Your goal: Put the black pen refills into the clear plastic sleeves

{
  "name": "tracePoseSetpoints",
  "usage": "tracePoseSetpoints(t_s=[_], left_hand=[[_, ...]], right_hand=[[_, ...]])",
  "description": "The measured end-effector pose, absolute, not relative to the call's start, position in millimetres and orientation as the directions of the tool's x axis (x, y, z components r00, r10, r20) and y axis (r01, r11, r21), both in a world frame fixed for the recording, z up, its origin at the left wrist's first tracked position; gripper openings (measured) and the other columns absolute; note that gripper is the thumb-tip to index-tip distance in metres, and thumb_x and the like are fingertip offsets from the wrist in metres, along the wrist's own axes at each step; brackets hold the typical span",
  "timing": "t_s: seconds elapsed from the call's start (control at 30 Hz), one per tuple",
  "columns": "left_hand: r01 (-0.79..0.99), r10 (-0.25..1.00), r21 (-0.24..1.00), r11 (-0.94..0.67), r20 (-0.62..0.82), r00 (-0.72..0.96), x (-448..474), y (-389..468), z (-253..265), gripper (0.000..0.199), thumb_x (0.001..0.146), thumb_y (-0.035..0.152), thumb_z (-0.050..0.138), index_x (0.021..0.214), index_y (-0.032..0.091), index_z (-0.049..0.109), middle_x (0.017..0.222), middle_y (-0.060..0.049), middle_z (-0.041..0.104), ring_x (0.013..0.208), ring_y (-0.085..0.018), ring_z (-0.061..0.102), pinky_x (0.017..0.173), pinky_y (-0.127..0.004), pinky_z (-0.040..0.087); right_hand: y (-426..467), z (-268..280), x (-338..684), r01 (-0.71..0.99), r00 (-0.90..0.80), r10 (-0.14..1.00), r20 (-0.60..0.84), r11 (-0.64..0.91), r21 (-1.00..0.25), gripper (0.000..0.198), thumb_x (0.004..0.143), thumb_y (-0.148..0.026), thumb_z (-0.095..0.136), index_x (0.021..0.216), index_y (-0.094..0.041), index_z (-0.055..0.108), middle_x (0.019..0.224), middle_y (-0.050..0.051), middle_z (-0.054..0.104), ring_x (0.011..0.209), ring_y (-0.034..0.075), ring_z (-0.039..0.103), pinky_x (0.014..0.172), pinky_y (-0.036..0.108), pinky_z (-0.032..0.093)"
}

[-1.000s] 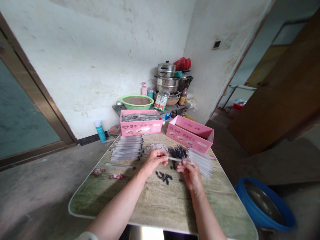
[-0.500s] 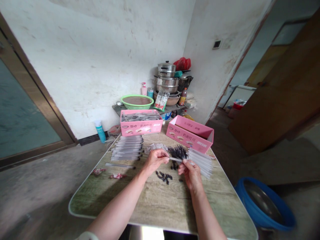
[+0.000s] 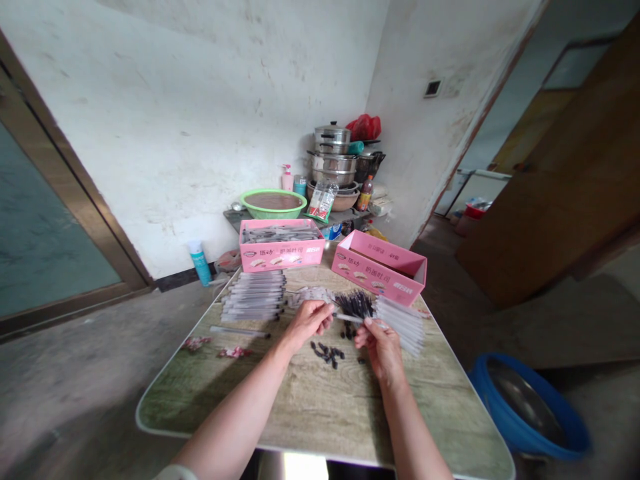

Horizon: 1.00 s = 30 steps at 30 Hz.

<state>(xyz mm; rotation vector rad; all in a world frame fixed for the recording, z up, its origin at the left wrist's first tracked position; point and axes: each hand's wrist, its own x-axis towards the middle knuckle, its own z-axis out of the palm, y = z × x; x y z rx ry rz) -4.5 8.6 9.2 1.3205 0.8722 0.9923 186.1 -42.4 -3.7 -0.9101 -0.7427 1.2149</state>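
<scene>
A thin translucent pen point(image 3: 353, 319) with a dark left end lies across the gap between my hands, just above the table. My right hand point(image 3: 381, 343) pinches its right part between thumb and fingers. At the dark end, the fingertips of my left hand point(image 3: 311, 320) are pressed together. Behind the pen lies a bunch of black-tipped refills point(image 3: 355, 303). Clear pen barrels point(image 3: 400, 323) are stacked beside my right hand. Small black caps point(image 3: 327, 353) are scattered between my forearms. Rows of pens point(image 3: 254, 297) lie left of my left hand, with a single pen point(image 3: 240, 331) nearer me.
A pink box point(image 3: 283, 257) full of pens stands at the table's back left, and another pink box point(image 3: 380, 270) at the back right. Small pink-and-white pieces point(image 3: 234, 352) lie on the left. A blue tub point(image 3: 530, 407) stands on the floor at right.
My left hand has shifted slightly left, and the pen's dark end now shows at its fingertips. My right hand keeps its pinch almost unmoved.
</scene>
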Motion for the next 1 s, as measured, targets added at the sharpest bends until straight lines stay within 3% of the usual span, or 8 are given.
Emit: tracePoseSetpoints(t_s=[0.13, 0.37, 0.43, 0.53, 0.63, 0.8, 0.87, 1.0], left_hand=[[-0.108, 0.916, 0.994, -0.034, 0.074, 0.394, -4.9, 9.2, 6.9, 0.045, 0.074, 0.056, 0.070, 0.066, 0.013, 0.058, 0.055, 0.001, 0.057, 0.042, -0.006, 0.048, 0.040, -0.018, 0.031], [-0.267, 0.914, 0.962, -0.052, 0.154, 0.376, -3.2, 11.3, 7.2, 0.046, 0.059, 0.037, 0.087, 0.090, 0.013, 0.063, 0.076, -0.002, 0.065, 0.064, -0.011, 0.060, 0.060, -0.021, 0.047], [-0.204, 0.926, 0.976, -0.078, 0.147, 0.348, -3.5, 11.8, 7.4, 0.041, 0.068, 0.045, 0.080, 0.089, 0.013, 0.064, 0.074, -0.003, 0.065, 0.060, -0.010, 0.058, 0.054, -0.019, 0.044], [-0.047, 0.937, 0.995, -0.089, 0.099, 0.334, -4.2, 12.6, 5.1, 0.047, 0.079, 0.060, 0.062, 0.071, 0.013, 0.061, 0.059, 0.000, 0.058, 0.044, -0.007, 0.048, 0.042, -0.019, 0.034], [-0.008, 0.925, 0.995, -0.098, 0.094, 0.367, -3.8, 13.1, 2.4, 0.048, 0.075, 0.059, 0.066, 0.063, 0.013, 0.057, 0.055, 0.001, 0.055, 0.042, -0.007, 0.045, 0.041, -0.019, 0.033], [-0.215, 0.913, 0.972, -0.094, 0.171, 0.371, -1.5, 14.1, 1.4, 0.046, 0.062, 0.045, 0.083, 0.087, 0.012, 0.062, 0.070, -0.001, 0.063, 0.056, -0.009, 0.056, 0.054, -0.021, 0.045], [-0.207, 0.919, 0.973, -0.105, 0.174, 0.354, -1.9, 14.5, 1.2, 0.047, 0.065, 0.047, 0.081, 0.091, 0.012, 0.063, 0.073, -0.002, 0.064, 0.058, -0.010, 0.057, 0.055, -0.021, 0.046], [-0.012, 0.924, 0.996, -0.089, 0.087, 0.373, -4.0, 13.5, 0.6, 0.049, 0.079, 0.060, 0.062, 0.071, 0.012, 0.061, 0.057, 0.000, 0.057, 0.044, -0.008, 0.049, 0.039, -0.018, 0.034]], right_hand=[[-43.1, -2.2, 185.3, -0.442, 0.212, 0.977, 0.003, 0.098, -0.892, 0.031, 0.066, -0.039, 0.085, 0.063, -0.014, 0.066, 0.054, 0.003, 0.068, 0.040, 0.013, 0.060, 0.038, 0.022, 0.051], [-42.4, -2.5, 185.8, -0.453, 0.221, 0.975, -0.002, 0.101, -0.885, 0.030, 0.066, -0.037, 0.085, 0.064, -0.014, 0.066, 0.054, 0.003, 0.068, 0.039, 0.013, 0.060, 0.038, 0.022, 0.051], [-42.5, -2.3, 185.8, -0.454, 0.218, 0.976, -0.005, 0.097, -0.886, 0.030, 0.066, -0.037, 0.085, 0.063, -0.014, 0.066, 0.054, 0.003, 0.068, 0.039, 0.014, 0.060, 0.038, 0.022, 0.051], [-42.8, -2.0, 185.6, -0.451, 0.215, 0.977, -0.009, 0.091, -0.888, 0.030, 0.066, -0.037, 0.085, 0.063, -0.014, 0.066, 0.054, 0.003, 0.068, 0.040, 0.014, 0.061, 0.038, 0.023, 0.051], [-42.4, -2.6, 185.7, -0.443, 0.218, 0.976, -0.010, 0.089, -0.892, 0.031, 0.065, -0.038, 0.085, 0.062, -0.014, 0.066, 0.053, 0.003, 0.067, 0.039, 0.013, 0.060, 0.037, 0.022, 0.050], [-41.2, -5.2, 186.9, -0.442, 0.222, 0.975, -0.017, 0.085, -0.893, 0.032, 0.066, -0.040, 0.084, 0.061, -0.014, 0.066, 0.053, 0.003, 0.067, 0.039, 0.013, 0.059, 0.038, 0.022, 0.050], [-41.3, -5.4, 186.9, -0.440, 0.222, 0.975, -0.017, 0.085, -0.894, 0.032, 0.066, -0.040, 0.084, 0.061, -0.015, 0.066, 0.053, 0.003, 0.067, 0.039, 0.013, 0.059, 0.038, 0.022, 0.050], [-41.8, -4.3, 186.2, -0.423, 0.222, 0.975, -0.008, 0.088, -0.902, 0.033, 0.067, -0.041, 0.084, 0.061, -0.015, 0.066, 0.052, 0.003, 0.066, 0.039, 0.012, 0.059, 0.038, 0.021, 0.050]])
